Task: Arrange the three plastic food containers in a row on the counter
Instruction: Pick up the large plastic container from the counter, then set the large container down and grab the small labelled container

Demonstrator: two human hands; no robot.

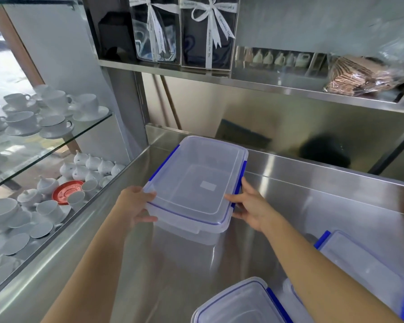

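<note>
Head view, near to far: two lidded containers are seen low in the frame, one at bottom centre (240, 304) and one at lower right (369, 271), both on the steel counter (289, 206). Mid-frame, a third container (196, 183) is gripped at its near corners, left hand (133, 206) and right hand (252, 206) each half-closed w/ thumb on lid, fingers down the side. It should prob. be kept level & set square to the back edge, w/ room left alongside for the others.

Both arms stretched fwd. Left hand (135, 206) & right hand (252, 206) face each other, fingers curled in a grip, thumbs on top.
</note>
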